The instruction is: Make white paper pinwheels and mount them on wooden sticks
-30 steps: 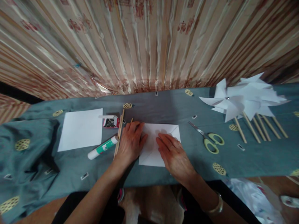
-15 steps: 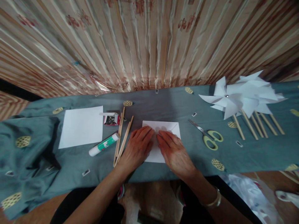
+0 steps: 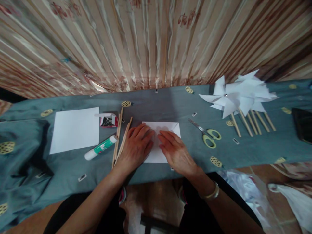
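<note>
A white sheet of paper (image 3: 159, 156) lies on the cloth in front of me, with a diagonal crease or folded edge at its upper right corner. My left hand (image 3: 137, 144) rests flat on its left part, fingers stretched out. On the right part my right hand (image 3: 175, 150) lies with its fingers extended, a narrow gap between the two hands. Both palms hide much of the sheet. Close to my left hand are several wooden sticks (image 3: 117, 133). A pair of scissors (image 3: 206, 132) with yellow-green handles lies open to the right of the paper.
Left are a glue stick (image 3: 101, 148), an open small box (image 3: 108, 120) of dark bits and a blank white sheet (image 3: 74, 130). At the right lie several paper pinwheels (image 3: 243, 94) on sticks and a dark object (image 3: 302, 125). A patterned curtain (image 3: 151, 42) hangs behind the table.
The view has shifted to the right, so everything on the table sits further left, and the dark object has come into view at the right. Both hands still lie on the paper.
</note>
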`<action>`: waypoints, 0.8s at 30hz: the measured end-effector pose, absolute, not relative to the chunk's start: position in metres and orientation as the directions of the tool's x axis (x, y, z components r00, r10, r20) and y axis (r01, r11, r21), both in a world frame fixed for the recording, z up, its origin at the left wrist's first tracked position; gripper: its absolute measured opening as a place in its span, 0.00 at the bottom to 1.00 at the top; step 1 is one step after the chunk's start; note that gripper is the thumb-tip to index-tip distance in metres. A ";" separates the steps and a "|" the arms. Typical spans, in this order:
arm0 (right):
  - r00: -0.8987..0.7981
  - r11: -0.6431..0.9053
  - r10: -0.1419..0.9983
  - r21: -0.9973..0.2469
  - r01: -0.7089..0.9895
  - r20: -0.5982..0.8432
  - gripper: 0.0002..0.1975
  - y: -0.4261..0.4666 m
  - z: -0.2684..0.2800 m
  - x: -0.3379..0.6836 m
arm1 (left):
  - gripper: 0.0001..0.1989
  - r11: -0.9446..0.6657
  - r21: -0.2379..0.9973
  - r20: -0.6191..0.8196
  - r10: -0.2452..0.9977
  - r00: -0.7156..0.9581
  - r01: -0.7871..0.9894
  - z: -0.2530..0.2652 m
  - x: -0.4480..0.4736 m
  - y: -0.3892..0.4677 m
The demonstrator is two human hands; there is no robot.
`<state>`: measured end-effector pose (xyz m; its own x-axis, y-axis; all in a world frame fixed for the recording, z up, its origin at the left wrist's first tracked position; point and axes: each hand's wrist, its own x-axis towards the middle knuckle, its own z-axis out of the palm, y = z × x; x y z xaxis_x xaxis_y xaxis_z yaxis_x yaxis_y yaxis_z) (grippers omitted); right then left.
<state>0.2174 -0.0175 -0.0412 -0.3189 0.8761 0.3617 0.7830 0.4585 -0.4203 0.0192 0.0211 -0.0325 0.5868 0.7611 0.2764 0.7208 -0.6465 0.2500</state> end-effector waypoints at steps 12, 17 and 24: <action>-0.080 0.254 0.934 -0.488 0.835 0.349 0.29 0.013 -0.040 0.261 | 0.18 -0.742 0.332 0.243 0.664 0.707 0.582 -0.036 0.036 -0.002; -0.140 0.294 0.917 -0.394 0.871 0.373 0.28 0.013 -0.038 0.254 | 0.17 -0.735 0.350 0.208 0.665 0.717 0.581 -0.043 0.039 -0.004; -0.099 0.264 0.926 -0.438 0.859 0.364 0.26 0.023 -0.038 0.260 | 0.17 -0.746 0.349 0.237 0.656 0.717 0.567 -0.044 0.038 -0.004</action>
